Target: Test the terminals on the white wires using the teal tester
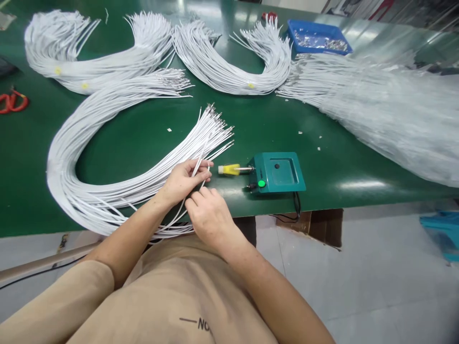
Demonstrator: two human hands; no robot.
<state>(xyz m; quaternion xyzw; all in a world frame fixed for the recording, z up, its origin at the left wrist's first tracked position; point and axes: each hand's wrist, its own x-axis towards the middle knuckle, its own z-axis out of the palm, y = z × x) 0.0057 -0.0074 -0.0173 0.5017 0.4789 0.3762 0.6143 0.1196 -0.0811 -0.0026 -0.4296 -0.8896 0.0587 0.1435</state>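
My left hand (184,180) pinches thin white wires between thumb and fingers at the near end of a large curved bundle of white wires (68,143). Close below it, my right hand (211,215) has its fingers curled around the lower part of a white wire. Just to the right stands a small green machine (281,173) with a round green button and a yellow-tipped metal shaft (229,169) pointing at my hands. Metal-looking ends show on the bundle's wires above my left hand. The wire ends between my fingers are too small to make out.
More white wire bundles (103,71) lie at the back, one (247,83) in the middle. A plastic-covered heap of wires (387,110) fills the right. A blue tray (322,38) holds small metal parts. Red-handled scissors (14,101) lie left. A cardboard box (324,227) sits below the table edge.
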